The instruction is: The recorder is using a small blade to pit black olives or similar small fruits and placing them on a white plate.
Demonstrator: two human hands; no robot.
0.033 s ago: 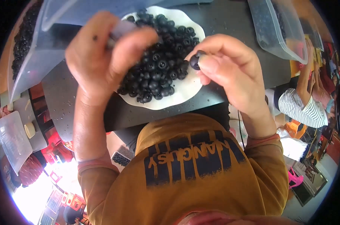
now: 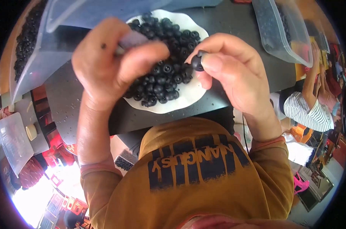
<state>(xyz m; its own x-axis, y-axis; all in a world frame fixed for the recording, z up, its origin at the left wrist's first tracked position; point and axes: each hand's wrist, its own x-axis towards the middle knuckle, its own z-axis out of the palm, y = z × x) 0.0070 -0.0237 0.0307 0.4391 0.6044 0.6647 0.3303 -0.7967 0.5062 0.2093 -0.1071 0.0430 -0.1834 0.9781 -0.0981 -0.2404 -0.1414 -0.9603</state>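
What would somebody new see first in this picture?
Probably the heap of round black pieces on the wavy-edged white plate, near the top middle. Then the person's right hand, at the plate's right edge, pinching one black piece. A see-through bin shows at the upper right.

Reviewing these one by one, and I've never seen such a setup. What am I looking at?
No machine here: these are a person's bare hands, filmed from above by the left of two head-worn fisheye cameras, so straight edges bend.

On the dark table sits a scalloped white plate heaped with small round black parts, many showing openings. The right hand pinches one black part between thumb and fingers. The left hand is blurred; a greyish item shows at it, too unclear to name.
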